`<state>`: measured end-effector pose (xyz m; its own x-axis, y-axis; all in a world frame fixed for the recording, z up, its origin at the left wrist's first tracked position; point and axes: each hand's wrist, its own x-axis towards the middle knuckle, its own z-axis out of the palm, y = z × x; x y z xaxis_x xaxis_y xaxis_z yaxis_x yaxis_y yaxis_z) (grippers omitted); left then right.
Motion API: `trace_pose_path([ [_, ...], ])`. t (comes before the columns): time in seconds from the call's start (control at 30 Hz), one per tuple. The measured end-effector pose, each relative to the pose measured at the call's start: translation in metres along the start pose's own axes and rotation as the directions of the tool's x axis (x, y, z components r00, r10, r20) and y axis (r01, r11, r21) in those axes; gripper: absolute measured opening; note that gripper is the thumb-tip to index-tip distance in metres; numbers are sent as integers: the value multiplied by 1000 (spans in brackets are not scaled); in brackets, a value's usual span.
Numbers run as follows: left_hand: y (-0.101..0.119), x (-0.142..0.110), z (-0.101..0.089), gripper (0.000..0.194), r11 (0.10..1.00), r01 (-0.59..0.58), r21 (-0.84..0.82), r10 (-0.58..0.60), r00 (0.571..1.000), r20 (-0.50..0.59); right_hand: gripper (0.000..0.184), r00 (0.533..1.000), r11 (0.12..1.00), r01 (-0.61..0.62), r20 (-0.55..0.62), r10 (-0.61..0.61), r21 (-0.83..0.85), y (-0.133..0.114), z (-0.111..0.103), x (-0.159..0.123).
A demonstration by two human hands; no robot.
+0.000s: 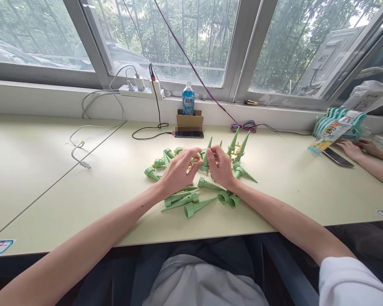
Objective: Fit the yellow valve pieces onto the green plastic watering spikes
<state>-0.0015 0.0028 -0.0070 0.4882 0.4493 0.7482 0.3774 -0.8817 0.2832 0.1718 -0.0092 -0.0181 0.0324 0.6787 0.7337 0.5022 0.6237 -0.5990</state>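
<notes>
My right hand pinches a green plastic watering spike, its point upward, between thumb and fingers. Just left of that spike is my left hand, thumb and index finger apart with no thing visible between them; its other fingers are curled and partly hidden. Around both hands lie several more green spikes with threaded, cup-shaped ends, among them one lying spike at the front. Behind my right hand, an upright spike stands beside small yellow pieces. My hands cover part of the pile.
Behind the pile are a phone, a cardboard box and a blue bottle. Cables run from a power strip. At right, another person's hands rest near a phone and a drink carton.
</notes>
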Motion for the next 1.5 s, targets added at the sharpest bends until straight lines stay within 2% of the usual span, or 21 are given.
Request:
trace_pose_path([
  [0.1, -1, 1, -1, 27, 995, 95, -8, -95, 995, 12, 32, 1000, 1000, -22, -21, 21, -9, 1, 1, 0],
  [0.23, 0, 3, -2, 22, 994, 106, 25, -105, 994, -26, 31, 999, 999, -18, -41, 16, -39, 1, 0, 1],
  [0.4, 1, 4, -3, 19, 993, 92, 75, -85, 993, -84, 25, 981, 978, 124, -124, -146, -169, 5, -15, 14],
  [0.5, 2, 4, -3, 19, 993, 82, 87, -75, 994, -84, 21, 966, 962, 141, -179, -185, -233, 12, -24, 23],
  [0.67, 4, 5, -4, 16, 993, 66, 98, -58, 995, -81, 13, 973, 944, 139, -138, -186, -298, 27, -32, 30],
  [0.87, 4, 5, -5, 11, 993, 54, 103, -47, 997, -68, 26, 975, 900, 142, -97, -199, -411, 30, -34, 31],
  [1.1, 3, 5, -4, 10, 995, 23, 99, -16, 997, -71, 28, 973, 875, 116, -123, -195, -470, 32, -33, 31],
  [1.23, 3, 5, -4, 9, 994, 15, 107, -8, 998, -60, 25, 955, 880, 153, -160, -248, -450, 33, -33, 30],
  [1.4, 4, 5, -4, 9, 995, 1, 102, 4, 998, -56, 19, 899, 880, 201, -277, -340, -429, 32, -35, 33],
  [1.5, 4, 6, -4, 8, 995, 2, 101, 3, 999, -52, 20, 889, 871, 207, -286, -357, -446, 33, -37, 35],
])
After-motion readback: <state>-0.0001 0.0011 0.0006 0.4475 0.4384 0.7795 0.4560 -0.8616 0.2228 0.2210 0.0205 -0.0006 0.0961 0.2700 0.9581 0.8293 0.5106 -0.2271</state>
